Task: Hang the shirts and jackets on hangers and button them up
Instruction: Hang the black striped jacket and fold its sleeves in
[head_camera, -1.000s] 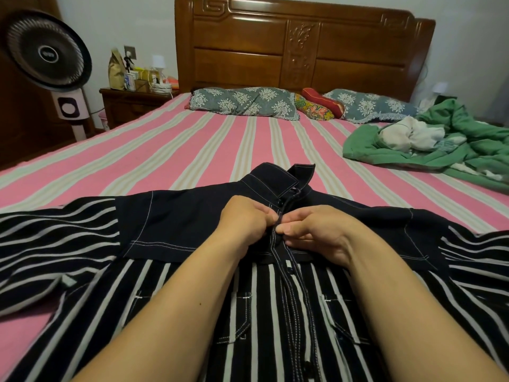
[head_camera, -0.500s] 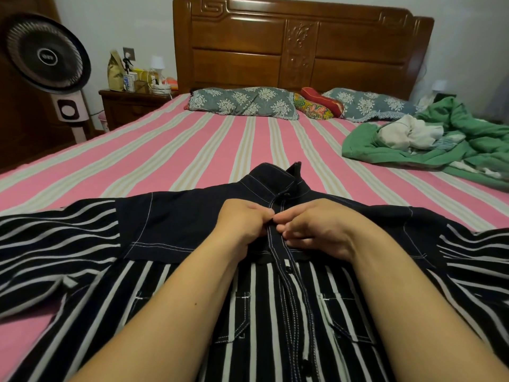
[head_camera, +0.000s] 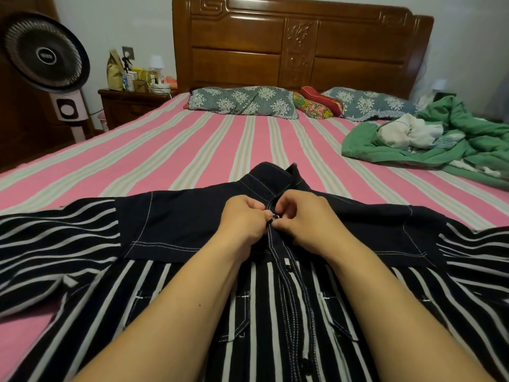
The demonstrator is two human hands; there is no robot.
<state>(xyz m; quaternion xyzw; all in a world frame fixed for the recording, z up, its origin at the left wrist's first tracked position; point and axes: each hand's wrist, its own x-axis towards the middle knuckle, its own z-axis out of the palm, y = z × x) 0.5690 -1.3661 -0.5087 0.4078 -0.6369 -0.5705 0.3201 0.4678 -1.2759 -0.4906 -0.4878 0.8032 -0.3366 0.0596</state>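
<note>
Bed (head_camera: 192, 150) with pink, white and beige striped sheet, filling most of the frame; carved wooden headboard (head_camera: 300, 42) across the top centre against a pale wall. Two grey floral pillows (head_camera: 245, 103) at the head of the bed, with a red and multicoloured cushion (head_camera: 316, 106) between them. Heap of green bedding (head_camera: 451, 144) with a white cloth (head_camera: 407, 133) lying on it, at right centre. Standing fan (head_camera: 44, 56) at upper left, beside a dark wooden nightstand (head_camera: 129, 106). On the nightstand top: a tan paper bag (head_camera: 114, 70), a small white lamp (head_camera: 157, 63) and several small boxes and items too small to identify, crowded together.

Dark shirt (head_camera: 176, 227) with white stripes and plain dark yoke, spread front-up across the lower half of the frame, collar toward the headboard, sleeves reaching to the left and right edges; two chest pockets flanking the placket, contents not visible. Lower buttons (head_camera: 288, 268) fastened along the placket.

Left hand (head_camera: 242, 219) and right hand (head_camera: 305, 216) at frame centre, just below the collar, fingers curled and thumbs pinching the two placket edges together around a small metallic button (head_camera: 275, 216), fingertips nearly touching. No hanger visible at the collar.
</note>
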